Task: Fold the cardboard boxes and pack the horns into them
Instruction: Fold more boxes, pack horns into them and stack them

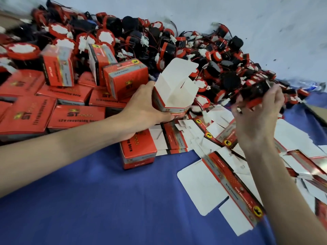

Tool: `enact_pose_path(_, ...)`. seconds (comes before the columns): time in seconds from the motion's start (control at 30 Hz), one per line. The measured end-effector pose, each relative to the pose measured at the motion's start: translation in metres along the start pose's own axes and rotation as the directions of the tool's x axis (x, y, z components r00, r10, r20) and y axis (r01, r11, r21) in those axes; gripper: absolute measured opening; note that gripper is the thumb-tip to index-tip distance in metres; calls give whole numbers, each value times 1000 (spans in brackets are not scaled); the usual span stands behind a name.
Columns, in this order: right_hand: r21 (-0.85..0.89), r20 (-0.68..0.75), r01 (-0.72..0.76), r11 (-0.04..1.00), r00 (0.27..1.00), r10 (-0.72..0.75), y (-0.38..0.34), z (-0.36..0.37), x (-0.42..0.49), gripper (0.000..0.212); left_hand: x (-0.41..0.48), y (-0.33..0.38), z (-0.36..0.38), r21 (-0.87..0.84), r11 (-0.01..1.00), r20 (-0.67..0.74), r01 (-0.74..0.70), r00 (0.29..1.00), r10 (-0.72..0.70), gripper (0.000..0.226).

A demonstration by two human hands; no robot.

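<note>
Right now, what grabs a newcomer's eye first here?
The heap of red-and-black horns sprawling across the back. In front, the left hand grips an open box, flaps up, while the right hand holds a horn beside it. Flat unfolded cartons litter the blue cloth at right.

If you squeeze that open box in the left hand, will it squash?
Probably yes. The open box looks like thin folded card, with its top flaps up and nothing visible inside, so it likely bends easily. The left hand wraps round it, so it seems light. Empty and tall, it might tip if nudged.
</note>
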State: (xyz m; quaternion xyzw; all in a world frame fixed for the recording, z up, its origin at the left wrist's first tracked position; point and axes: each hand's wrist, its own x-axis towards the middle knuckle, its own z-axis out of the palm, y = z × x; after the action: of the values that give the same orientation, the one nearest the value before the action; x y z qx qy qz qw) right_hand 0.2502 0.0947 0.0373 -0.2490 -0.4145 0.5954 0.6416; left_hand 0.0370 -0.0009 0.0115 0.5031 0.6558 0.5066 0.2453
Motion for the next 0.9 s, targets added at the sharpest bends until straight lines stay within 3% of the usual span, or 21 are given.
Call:
enact_pose_path(0.07,-76,39,65,995,997,-62,-2,3,-11,21,0,-1,1,12,1000,11,-18,1000,18,70)
enact_pose_path(0.17,-181,196,238,954,960,-202,-6,11,-27,46,-1,1,2,15,999,61,-48,997,47,67)
enact_pose_path(0.27,-228,398,482,846,839,-371,-7,21,-39,51,-4,5,1,36,997,151,-70,986,64,69)
enact_pose_path(0.33,-374,618,730,572,656,-433,-2,21,-41,49,-7,8,2,68,993,231,-95,970,77,71)
enact_pose_path(0.4,-440,812,859,260,505,-294,4,16,-42,52,-9,10,3,93,990,291,-109,954,78,67)
enact_pose_path(0.43,-455,859,879,141,475,-189,8,13,-42,57,-10,10,3,100,989,307,-111,949,76,64)
enact_pose_path(0.5,-503,864,864,14,503,-28,15,9,-42,66,-9,7,2,120,987,324,-104,944,60,59)
enact_pose_path(0.67,-578,814,814,61,569,120,18,8,-42,59,-7,6,1,212,969,356,-123,934,41,60)
enact_pose_path(0.77,-591,800,802,82,572,182,22,12,-46,52,-7,6,1,225,967,366,-121,930,32,60)
enact_pose_path(0.9,-570,817,819,73,555,154,28,15,-50,50,-8,8,2,264,955,370,-138,928,32,71)
